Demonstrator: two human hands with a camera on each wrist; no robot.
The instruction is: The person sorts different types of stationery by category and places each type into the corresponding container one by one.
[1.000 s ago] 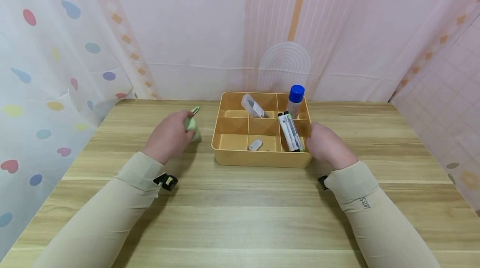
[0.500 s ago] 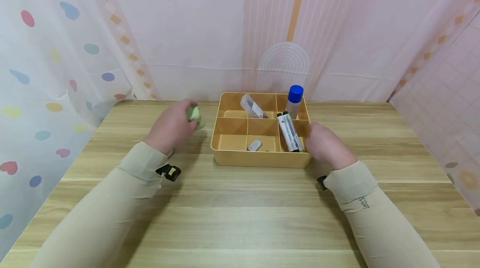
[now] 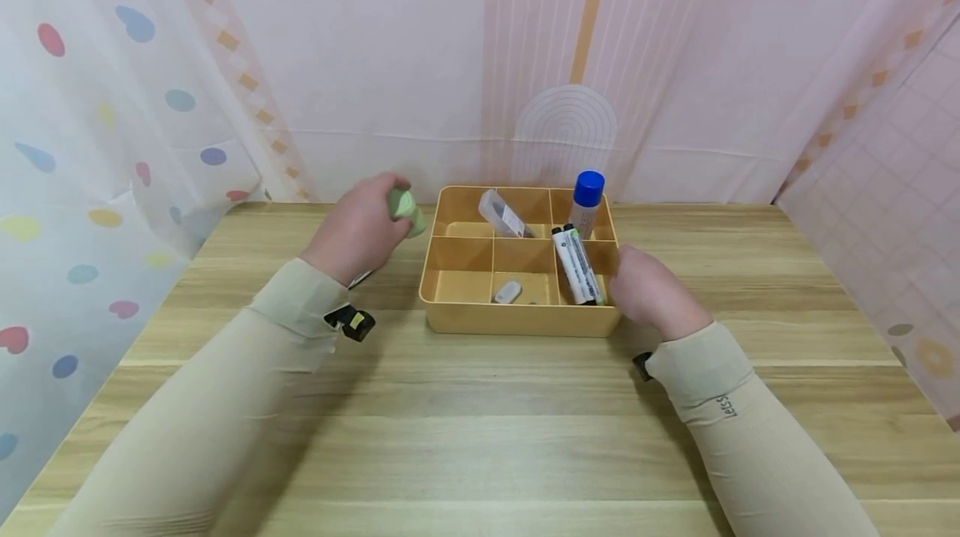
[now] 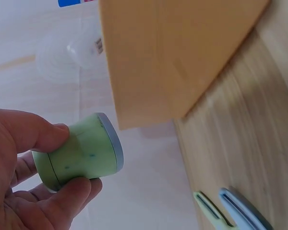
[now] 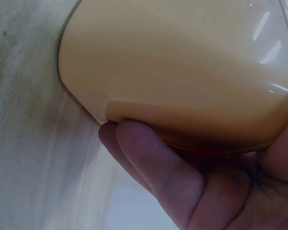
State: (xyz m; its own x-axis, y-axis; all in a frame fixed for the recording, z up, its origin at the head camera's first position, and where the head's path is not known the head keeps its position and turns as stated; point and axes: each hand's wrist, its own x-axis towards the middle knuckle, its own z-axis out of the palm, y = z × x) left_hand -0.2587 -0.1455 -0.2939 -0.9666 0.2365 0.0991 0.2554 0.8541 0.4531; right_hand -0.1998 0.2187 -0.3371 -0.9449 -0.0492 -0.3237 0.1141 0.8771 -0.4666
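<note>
My left hand (image 3: pixel 360 228) is raised left of the tan divided storage box (image 3: pixel 525 320). It pinches a small pale green tapered barrel-shaped object (image 4: pixel 81 153) with a grey rim, thumb on one side and fingers on the other. In the left wrist view this object hangs beside the box's outer wall, apart from it. At the box's right side, my right hand (image 3: pixel 656 291) grips the wall. Its fingers (image 5: pixel 153 163) lie against the outside in the right wrist view; the thumb's tip is hidden.
In the box are a blue-capped glue stick (image 3: pixel 587 199), white markers (image 3: pixel 576 266), a clear case (image 3: pixel 502 213) and a small grey-white piece (image 3: pixel 507 293). Green (image 4: pixel 211 211) and blue-grey (image 4: pixel 242 211) loop-ended items lie on the wooden table (image 3: pixel 480 437). A patterned curtain (image 3: pixel 390 62) hangs behind.
My left hand has lifted the green object off the table and carried it up and right, towards the box's far left corner. My right hand has stayed at the box.
</note>
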